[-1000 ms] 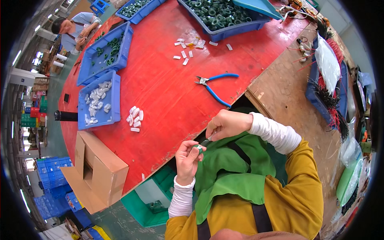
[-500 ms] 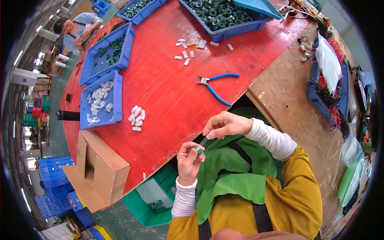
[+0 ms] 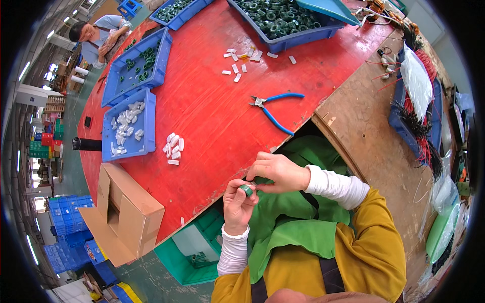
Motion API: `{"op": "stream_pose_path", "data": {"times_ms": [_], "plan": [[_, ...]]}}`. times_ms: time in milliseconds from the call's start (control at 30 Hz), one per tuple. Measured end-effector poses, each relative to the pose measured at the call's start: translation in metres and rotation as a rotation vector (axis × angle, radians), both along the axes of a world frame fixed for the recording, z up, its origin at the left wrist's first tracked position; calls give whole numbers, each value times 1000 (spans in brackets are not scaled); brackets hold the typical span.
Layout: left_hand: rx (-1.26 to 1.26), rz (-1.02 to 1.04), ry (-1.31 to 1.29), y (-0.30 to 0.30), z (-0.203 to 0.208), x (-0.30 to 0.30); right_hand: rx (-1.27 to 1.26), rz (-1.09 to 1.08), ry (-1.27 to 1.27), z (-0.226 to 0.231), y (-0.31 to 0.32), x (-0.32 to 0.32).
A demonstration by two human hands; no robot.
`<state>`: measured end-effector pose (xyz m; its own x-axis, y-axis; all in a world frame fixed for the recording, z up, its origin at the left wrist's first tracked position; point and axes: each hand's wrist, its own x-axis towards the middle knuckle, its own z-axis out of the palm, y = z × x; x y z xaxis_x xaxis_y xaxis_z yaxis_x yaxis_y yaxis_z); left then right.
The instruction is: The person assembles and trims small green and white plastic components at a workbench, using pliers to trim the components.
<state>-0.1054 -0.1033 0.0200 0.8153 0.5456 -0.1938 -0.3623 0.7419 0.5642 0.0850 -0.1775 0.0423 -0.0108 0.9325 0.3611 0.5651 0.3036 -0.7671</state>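
Between the thumb and fingers of my left hand [image 3: 236,209] is a small green ring [image 3: 246,190], held upright over my lap at the table's front edge. My right hand [image 3: 280,172] meets it from the right, its fingertips pinched at the ring's upper right side. A small whitish piece [image 3: 253,185] shows at those fingertips, mostly covered by them. To the left on the red table [image 3: 212,136] lies a small pile of white oblong pieces [image 3: 174,148]. Cutting pliers with blue handles [image 3: 275,115] rest with their handles spread, beyond my right hand.
Blue bins hold white pieces [image 3: 126,123] and green rings [image 3: 275,17]. Flat white strips [image 3: 237,67] lie scattered near the far bin. A cardboard box [image 3: 136,217] stands left, a green crate [image 3: 174,262] below the edge. Another person [image 3: 103,40] sits far left.
My right hand has moved left and slightly down, bringing the small white piece to the green ring. My left hand has stayed nearly in place, still holding the ring.
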Motion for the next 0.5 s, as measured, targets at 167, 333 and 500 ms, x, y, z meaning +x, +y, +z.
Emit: {"op": "stream_pose_path", "data": {"times_ms": [167, 333, 500], "plan": [[8, 10, -3, 0, 0, 2, -55, -3, 293, -3, -4, -8], [16, 20, 4, 1, -2, -1, -31, -6, 339, -6, -5, -7], [-2, -9, 21, 0, -8, -4, -26, -1, 370, 5, -3, 8]]}}
